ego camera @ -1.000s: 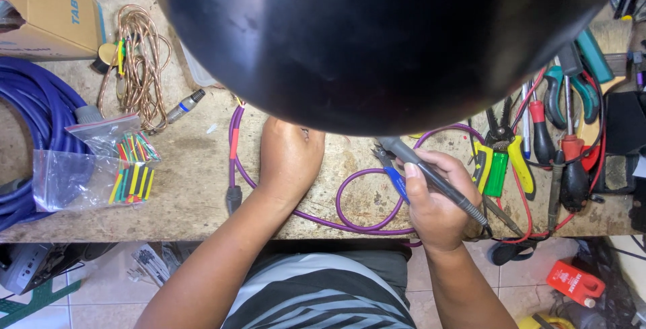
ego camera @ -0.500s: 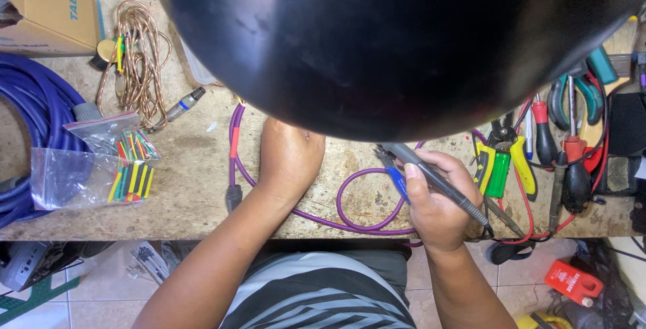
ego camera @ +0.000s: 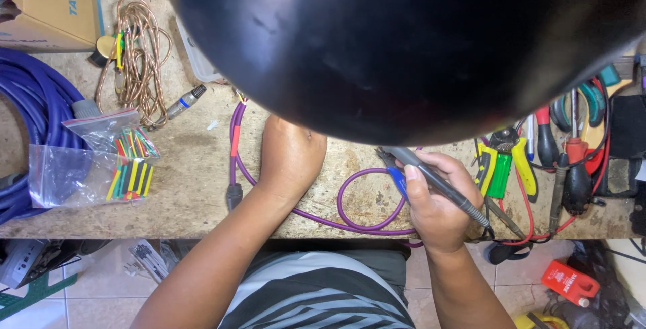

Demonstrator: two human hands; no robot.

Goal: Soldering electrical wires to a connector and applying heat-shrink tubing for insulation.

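near the table's (ego camera: 188,188) front edge the right hand (ego camera: 437,211) pen-grips a soldering iron (ego camera: 437,184) above the looped purple cable (ego camera: 367,201). left hand (ego camera: 289,157), fingers hidden so its grip can't be told, should pin the cable steady; beyond, a black lamp shade (ego camera: 404,40) hides the tip.

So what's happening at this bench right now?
A person sits at a worn workbench, partly hidden by a big black rounded shape overhead. The right hand grips a dark pen-like tool, held like a pencil, tip aimed up under the black shape. The left hand rests on the bench beside a looped purple cable. Pliers and screwdrivers lie to the right, bags of coloured tubing to the left.
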